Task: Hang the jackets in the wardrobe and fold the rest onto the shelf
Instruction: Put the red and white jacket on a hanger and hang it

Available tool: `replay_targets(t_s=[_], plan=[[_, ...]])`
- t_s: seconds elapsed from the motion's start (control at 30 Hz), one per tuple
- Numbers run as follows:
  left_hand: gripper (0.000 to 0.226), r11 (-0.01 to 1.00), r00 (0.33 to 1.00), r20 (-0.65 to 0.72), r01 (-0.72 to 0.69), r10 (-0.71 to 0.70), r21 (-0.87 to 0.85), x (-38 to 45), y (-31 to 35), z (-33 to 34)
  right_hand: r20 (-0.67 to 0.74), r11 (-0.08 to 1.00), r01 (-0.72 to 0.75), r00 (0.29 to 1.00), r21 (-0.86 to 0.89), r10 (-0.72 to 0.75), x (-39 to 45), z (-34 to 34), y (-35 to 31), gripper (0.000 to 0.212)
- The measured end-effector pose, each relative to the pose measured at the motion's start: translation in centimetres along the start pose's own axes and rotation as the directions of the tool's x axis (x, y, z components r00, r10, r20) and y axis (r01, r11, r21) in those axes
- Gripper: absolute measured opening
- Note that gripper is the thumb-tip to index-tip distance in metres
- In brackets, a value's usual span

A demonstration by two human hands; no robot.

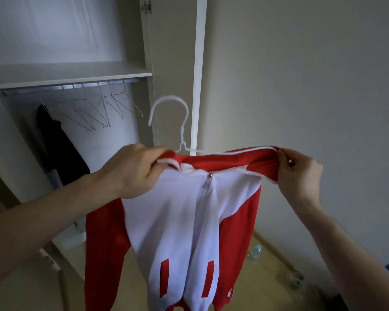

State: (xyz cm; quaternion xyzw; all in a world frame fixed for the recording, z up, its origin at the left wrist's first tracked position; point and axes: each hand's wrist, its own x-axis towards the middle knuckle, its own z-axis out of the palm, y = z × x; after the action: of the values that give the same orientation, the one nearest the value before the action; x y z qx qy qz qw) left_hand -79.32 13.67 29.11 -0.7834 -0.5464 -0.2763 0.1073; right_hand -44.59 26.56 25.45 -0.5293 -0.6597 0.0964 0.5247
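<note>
Open wardrobe (173, 63) at left: rail (72, 86) under the shelf's (70, 74) front edge, empty wire hangers (94, 111) toward its right end, dark garment (58, 149) at its left. Red-and-white jacket (177, 221) held before it, long axis vertical, collar up, zip forward. Best settled evenly on white hanger (169, 113), hook upward, opening left. Left hand (135, 171) gripping one shoulder; right hand (299, 173) pinching the other.

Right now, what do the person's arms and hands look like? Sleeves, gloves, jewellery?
Both forearms are bare as far as the frame shows; no sleeve edge or cuff is in view. The left hand and right hand wear no gloves. No watch, bracelet or ring is visible on either. No markings show.
</note>
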Motion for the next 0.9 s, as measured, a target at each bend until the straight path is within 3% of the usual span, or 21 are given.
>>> replay_targets(t_s=[0.1, 0.2, 0.27, 0.37, 0.47, 0.57, 0.63, 0.7, 0.8, 0.87, 0.9], plan=[[0.033, 0.994, 0.994, 0.005, 0.107, -0.107, 0.011, 0.9, -0.3, -0.8, 0.015, 0.992, 0.114, 0.993, -0.055, -0.114, 0.9, -0.1, -0.7, 0.025], [0.029, 0.996, 0.995, 0.046, 0.084, -0.083, -0.015, 1.0, -0.7, -1.1, 0.14, 0.983, 0.144, 0.982, -0.112, -0.128, 0.8, 0.0, -0.4, 0.023], [0.016, 0.988, 0.985, 0.076, 0.155, -0.154, -0.006, 1.3, -1.5, -0.6, 0.214, 0.985, 0.144, 0.969, -0.099, -0.12, 0.4, 0.1, -0.5, 0.023], [0.012, 0.926, 0.946, 0.092, 0.324, -0.312, -0.195, 1.3, -2.0, 1.3, 0.237, 0.989, 0.134, 0.965, -0.064, -0.115, -0.1, 0.9, -1.2, 0.023], [0.014, 0.864, 0.91, 0.028, 0.403, -0.414, -0.303, 0.7, -1.2, 3.5, 0.226, 0.996, 0.081, 0.972, -0.045, -0.068, -0.5, 1.5, -1.7, 0.023], [0.027, 0.862, 0.865, -0.137, 0.44, -0.482, -0.253, 0.7, -0.8, 4.7, 0.303, 0.996, 0.072, 0.952, -0.058, -0.051, -0.8, 1.7, -1.4, 0.024], [0.044, 0.888, 0.847, -0.267, 0.428, -0.459, -0.168, 1.1, -1.0, 4.5, 0.4, 0.992, 0.104, 0.914, -0.065, -0.07, -0.6, 1.5, -1.1, 0.024], [0.054, 0.911, 0.862, -0.297, 0.401, -0.412, -0.1, 1.8, -1.5, 3.7, 0.43, 0.996, 0.081, 0.902, -0.047, -0.053, -0.1, 1.3, -0.7, 0.024], [0.052, 0.951, 0.92, -0.299, 0.294, -0.254, 0.096, 1.9, -2.3, 3.2, 0.298, 0.99, -0.119, 0.95, 0.078, 0.091, 1.3, 0.9, -0.5, 0.023], [0.047, 0.944, 0.971, -0.21, 0.171, -0.114, 0.28, 1.6, -1.7, 4.1, 0.188, 0.976, -0.14, 0.976, 0.164, 0.109, 2.5, 0.7, -1.5, 0.027], [0.044, 0.943, 0.98, -0.164, 0.155, -0.11, 0.294, 1.6, -1.4, 4.6, 0.172, 0.975, -0.12, 0.981, 0.187, 0.088, 3.0, 0.6, -2.2, 0.03]])
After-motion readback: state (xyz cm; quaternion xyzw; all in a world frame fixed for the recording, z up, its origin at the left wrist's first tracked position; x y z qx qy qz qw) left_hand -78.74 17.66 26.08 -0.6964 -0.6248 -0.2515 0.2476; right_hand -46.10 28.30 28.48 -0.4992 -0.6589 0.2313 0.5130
